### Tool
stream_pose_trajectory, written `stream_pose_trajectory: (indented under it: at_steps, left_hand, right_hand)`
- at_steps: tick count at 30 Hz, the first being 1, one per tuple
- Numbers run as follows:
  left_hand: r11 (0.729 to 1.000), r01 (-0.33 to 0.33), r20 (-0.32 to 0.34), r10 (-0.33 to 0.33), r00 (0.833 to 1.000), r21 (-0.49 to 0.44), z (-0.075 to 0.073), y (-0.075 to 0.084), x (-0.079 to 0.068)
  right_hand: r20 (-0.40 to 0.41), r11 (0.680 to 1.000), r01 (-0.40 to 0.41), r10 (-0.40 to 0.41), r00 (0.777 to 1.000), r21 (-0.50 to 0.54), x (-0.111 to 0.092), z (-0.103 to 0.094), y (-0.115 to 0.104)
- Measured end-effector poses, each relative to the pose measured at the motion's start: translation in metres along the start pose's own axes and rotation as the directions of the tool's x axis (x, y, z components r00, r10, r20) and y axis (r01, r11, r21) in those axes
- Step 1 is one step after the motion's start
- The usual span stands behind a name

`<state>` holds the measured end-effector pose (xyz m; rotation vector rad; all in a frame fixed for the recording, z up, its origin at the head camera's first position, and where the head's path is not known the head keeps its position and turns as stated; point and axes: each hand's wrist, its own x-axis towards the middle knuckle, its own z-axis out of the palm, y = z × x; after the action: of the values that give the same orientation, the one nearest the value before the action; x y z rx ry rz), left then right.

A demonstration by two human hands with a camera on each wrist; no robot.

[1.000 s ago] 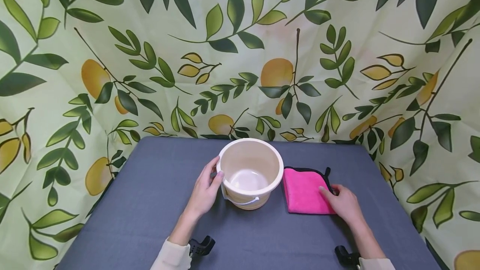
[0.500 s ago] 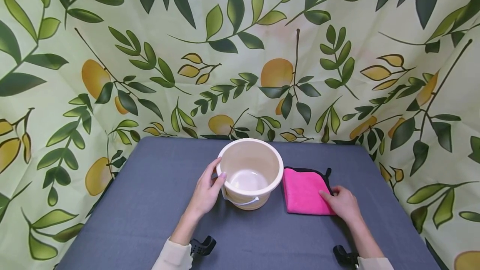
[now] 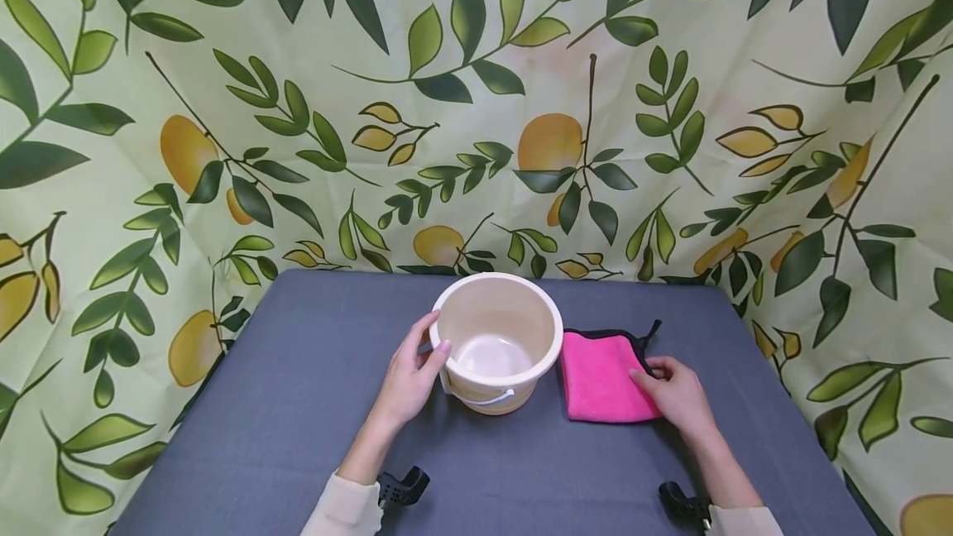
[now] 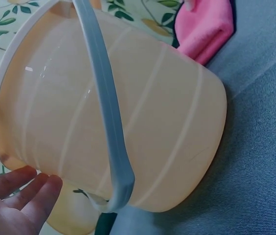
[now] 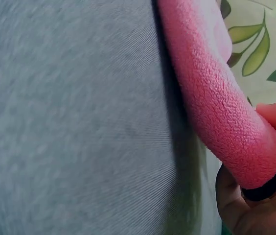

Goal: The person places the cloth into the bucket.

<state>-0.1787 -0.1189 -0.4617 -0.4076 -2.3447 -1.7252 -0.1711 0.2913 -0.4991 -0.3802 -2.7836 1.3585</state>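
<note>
A cream plastic bucket (image 3: 499, 337) stands upright on the table, its pale handle (image 4: 103, 98) hanging down the near side. My left hand (image 3: 409, 375) holds the bucket by the left of its rim, thumb at the edge and fingers against the outer wall. Just right of the bucket lies a folded pink towel (image 3: 606, 379) with black edging and a small black loop. Its right edge is pinched by my right hand (image 3: 677, 395), thumb above and fingers beneath. In the right wrist view the towel (image 5: 216, 98) is bent up off the cloth at that edge.
A grey-blue cloth covers the table (image 3: 298, 404). Behind and at both sides hangs a fabric backdrop (image 3: 476, 122) printed with leaves and fruit. A black wrist device (image 3: 402, 486) sits at each wrist.
My right hand has moved slightly up and left, raising the towel's right edge a little, and the black loop has shifted upward. My left hand and the bucket hardly differ.
</note>
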Motion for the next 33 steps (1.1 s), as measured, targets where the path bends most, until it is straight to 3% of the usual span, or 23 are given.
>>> stream_pose_trajectory:
  at_steps: [25, 33]
  left_hand:
    - [1.000, 0.000, -0.003, 0.000, 1.000, -0.010, 0.000, -0.004, 0.001]
    - [1.000, 0.001, -0.009, -0.001, 1.000, -0.008, 0.000, -0.004, 0.002]
  right_hand:
    - [-0.016, 0.973, 0.081, -0.080, 0.997, 0.214, -0.008, -0.004, -0.038]
    - [-0.036, 0.956, 0.150, -0.146, 0.989, 0.254, -0.012, -0.008, -0.057]
